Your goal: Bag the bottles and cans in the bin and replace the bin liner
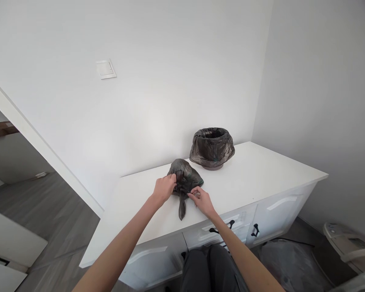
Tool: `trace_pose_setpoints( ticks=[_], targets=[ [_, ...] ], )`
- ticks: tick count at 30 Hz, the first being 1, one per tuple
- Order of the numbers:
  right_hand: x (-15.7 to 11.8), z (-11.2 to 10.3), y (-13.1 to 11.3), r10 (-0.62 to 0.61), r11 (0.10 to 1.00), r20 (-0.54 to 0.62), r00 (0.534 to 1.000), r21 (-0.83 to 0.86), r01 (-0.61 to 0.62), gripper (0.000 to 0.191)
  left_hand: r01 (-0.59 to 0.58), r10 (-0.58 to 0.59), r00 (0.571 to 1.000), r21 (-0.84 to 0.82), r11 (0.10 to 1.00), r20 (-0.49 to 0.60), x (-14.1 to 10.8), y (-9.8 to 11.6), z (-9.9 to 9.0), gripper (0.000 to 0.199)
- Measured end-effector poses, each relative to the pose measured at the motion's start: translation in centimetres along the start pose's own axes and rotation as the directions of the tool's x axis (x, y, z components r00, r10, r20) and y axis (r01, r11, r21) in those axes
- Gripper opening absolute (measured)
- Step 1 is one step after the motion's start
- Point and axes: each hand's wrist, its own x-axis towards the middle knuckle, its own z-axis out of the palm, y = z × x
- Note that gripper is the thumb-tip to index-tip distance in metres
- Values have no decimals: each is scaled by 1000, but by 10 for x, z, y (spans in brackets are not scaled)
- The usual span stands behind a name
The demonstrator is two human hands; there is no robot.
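A dark, filled-looking plastic garbage bag point(184, 172) lies on the white cabinet top in front of me, with a twisted tail hanging toward the front edge. My left hand point(165, 187) is closed on the bag's near left side. Pinching the plastic near the base of the tail is my right hand point(201, 199), its thumb and forefinger together. What the bag contains is hidden. Behind it, to the right, stands a bin point(213, 167) lined with another dark bag point(212, 148), which is folded outward over the rim.
The white cabinet top point(261, 170) runs along the wall, with black handles point(255, 230) on its front. A light switch point(106, 69) is on the wall. A beige appliance point(349, 243) and a clear plastic sheet point(292, 263) are at lower right. A doorway opens at left.
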Motion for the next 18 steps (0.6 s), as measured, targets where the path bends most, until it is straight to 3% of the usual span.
trace_pose_setpoints(
  ticks=[4, 9, 14, 18],
  targets=[
    [1, 0, 1, 16, 998, -109, 994, 68, -9, 43, 165, -192, 976, -228, 960, -101, 5, -10, -16, 10],
    [0, 0, 2, 46, 995, -144, 988, 91, -33, 37, 305, -437, 895, -588, 749, -92, 7, -25, -25, 18],
    [0, 0, -1, 73, 995, -171, 983, 83, -59, 30, 299, -510, 859, -772, 561, -38, -1, -30, -22, 19],
    [0, 0, -2, 59, 996, -209, 976, 76, -44, 36, 208, -492, 864, -815, 541, -105, -15, -21, -8, 31]
  ],
)
